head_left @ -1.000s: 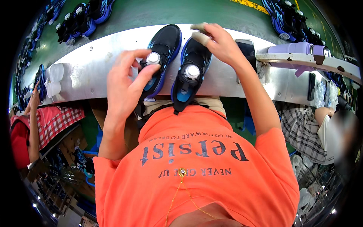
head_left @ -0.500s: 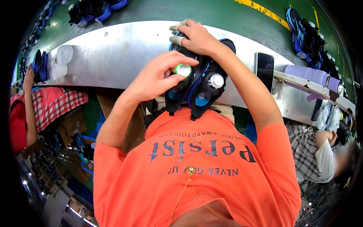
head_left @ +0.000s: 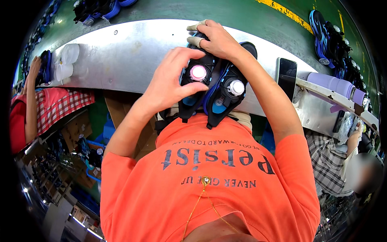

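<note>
Two black and blue shoes lie side by side at the near edge of the metal bench, their black tabs toward me. On the left shoe [head_left: 188,101] a round knob [head_left: 198,73] glows pink. My left hand [head_left: 171,82] curves beside this knob, thumb and fingers apart, with a gap around it. My right hand [head_left: 217,40], with pale covers on two fingertips, grips the far end of the left shoe. The right shoe [head_left: 221,103] carries a similar knob [head_left: 236,87], silvery white, which neither hand touches.
A phone [head_left: 286,76] lies on the bench [head_left: 133,48], near a lilac bottle [head_left: 328,82] and a chipped white rail [head_left: 332,97]. Clear plastic cups [head_left: 68,60] stand at the left. Co-workers sit on both sides. More shoes [head_left: 98,10] are beyond the bench.
My left thumb and fingers have come away from the left shoe's knob and spread apart. Its glow has turned from green to pink. My right hand keeps its hold.
</note>
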Motion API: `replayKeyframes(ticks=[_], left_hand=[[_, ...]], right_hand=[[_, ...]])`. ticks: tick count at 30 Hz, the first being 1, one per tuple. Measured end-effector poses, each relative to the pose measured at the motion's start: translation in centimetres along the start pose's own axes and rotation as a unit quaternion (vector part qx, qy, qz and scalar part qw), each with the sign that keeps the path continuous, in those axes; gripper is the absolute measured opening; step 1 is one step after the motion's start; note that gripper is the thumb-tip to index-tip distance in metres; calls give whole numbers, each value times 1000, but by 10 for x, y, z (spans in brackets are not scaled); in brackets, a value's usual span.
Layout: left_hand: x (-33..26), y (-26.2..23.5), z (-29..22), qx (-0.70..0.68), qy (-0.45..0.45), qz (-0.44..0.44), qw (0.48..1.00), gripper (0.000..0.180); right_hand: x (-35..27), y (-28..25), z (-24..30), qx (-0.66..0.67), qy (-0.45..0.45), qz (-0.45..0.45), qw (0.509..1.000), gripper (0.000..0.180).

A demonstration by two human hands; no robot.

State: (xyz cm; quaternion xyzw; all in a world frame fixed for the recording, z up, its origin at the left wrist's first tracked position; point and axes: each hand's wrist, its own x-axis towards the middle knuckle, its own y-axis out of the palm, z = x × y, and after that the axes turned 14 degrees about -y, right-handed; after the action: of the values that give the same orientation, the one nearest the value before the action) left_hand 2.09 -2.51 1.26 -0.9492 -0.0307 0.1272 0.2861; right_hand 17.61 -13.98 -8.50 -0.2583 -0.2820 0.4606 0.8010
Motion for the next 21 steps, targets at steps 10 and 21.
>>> replayKeyframes(ticks=[10,21], left_hand=[[16,-10,21,-52,83,146,984,42],[-61,4,10,-435,-342,119,824,32]], right_hand=[[1,0,2,-10,-3,15,1000,39],[-25,-69,63,230,56,71,969,29]])
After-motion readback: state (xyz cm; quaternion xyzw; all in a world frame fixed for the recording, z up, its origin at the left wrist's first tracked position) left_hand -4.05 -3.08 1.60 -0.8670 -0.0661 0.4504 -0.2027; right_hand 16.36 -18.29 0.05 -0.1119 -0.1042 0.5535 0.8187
